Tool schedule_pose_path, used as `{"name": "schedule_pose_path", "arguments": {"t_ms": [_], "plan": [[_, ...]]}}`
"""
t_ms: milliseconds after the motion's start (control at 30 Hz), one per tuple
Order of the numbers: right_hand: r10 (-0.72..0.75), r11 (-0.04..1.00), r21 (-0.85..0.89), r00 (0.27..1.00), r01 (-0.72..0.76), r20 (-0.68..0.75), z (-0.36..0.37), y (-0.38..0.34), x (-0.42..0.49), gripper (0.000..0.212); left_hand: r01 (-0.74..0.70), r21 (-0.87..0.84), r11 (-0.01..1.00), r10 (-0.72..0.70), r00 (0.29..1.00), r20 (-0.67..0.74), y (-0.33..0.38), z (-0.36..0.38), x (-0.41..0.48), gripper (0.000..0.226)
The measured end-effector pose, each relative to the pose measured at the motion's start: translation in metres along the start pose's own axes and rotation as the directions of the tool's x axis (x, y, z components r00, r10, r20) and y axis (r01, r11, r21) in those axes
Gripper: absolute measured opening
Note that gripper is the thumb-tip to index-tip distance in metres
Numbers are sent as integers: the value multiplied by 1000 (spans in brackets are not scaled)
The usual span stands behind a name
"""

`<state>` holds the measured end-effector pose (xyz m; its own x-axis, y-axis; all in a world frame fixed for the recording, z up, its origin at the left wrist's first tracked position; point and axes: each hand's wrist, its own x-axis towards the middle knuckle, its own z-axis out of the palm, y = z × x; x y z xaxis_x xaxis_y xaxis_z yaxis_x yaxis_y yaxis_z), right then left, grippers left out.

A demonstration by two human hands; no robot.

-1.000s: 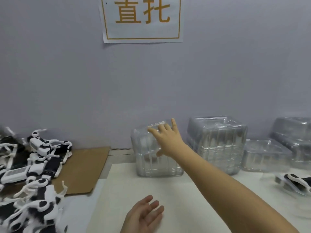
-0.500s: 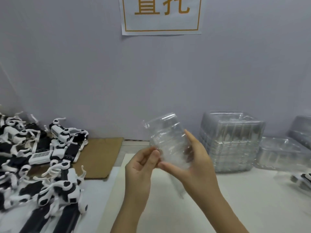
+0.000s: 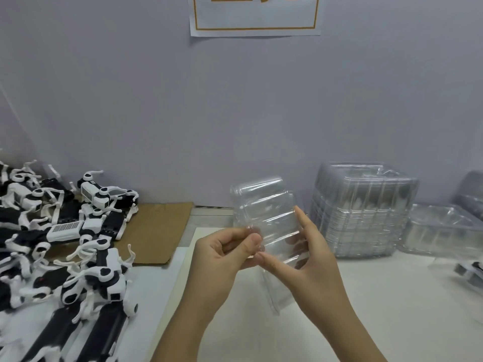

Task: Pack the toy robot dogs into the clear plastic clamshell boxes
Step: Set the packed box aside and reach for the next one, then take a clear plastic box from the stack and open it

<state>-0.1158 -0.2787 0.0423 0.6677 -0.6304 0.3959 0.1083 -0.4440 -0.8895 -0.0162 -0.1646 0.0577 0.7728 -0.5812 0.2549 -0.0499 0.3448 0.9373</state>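
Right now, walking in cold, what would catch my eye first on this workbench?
First, the two hands at the centre: the left hand pinches the edge of a clear clamshell box, and the right hand holds its other side. Next come the black-and-white toy robot dogs heaped at the left, and the stack of clear boxes against the wall at the right.

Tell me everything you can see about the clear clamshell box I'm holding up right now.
The clamshell box is thin, clear, glossy plastic with rounded corners and ridges moulded across its face. It looks empty: no toy shows inside. It is held upright above the white table. The left hand pinches its left edge; the right hand grips its right side. A clear panel hangs below the hands, probably its other half.
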Motion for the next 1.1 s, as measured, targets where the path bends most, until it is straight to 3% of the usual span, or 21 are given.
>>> {"name": "schedule_pose_path", "arguments": {"t_ms": [267, 533, 733, 1100], "plan": [[31, 999, 36, 999, -32, 26, 8, 12, 7, 93, 37, -15, 999, -39, 994, -100, -12, -1, 6, 3], [15, 996, 92, 1000, -12, -27, 2, 14, 15, 87, 88, -109, 990, -96, 993, -73, -18, -4, 10, 19], [-38, 999, 3, 999, 38, -26, -11, 9, 17, 90, 74, -78, 994, -78, 996, -53, -17, 0, 7, 21], [-142, 988, 44, 984, 148, -106, -23, 5, 22, 63, -8, -32, 999, 5, 995, -101, -15, 8, 3, 22]]}}
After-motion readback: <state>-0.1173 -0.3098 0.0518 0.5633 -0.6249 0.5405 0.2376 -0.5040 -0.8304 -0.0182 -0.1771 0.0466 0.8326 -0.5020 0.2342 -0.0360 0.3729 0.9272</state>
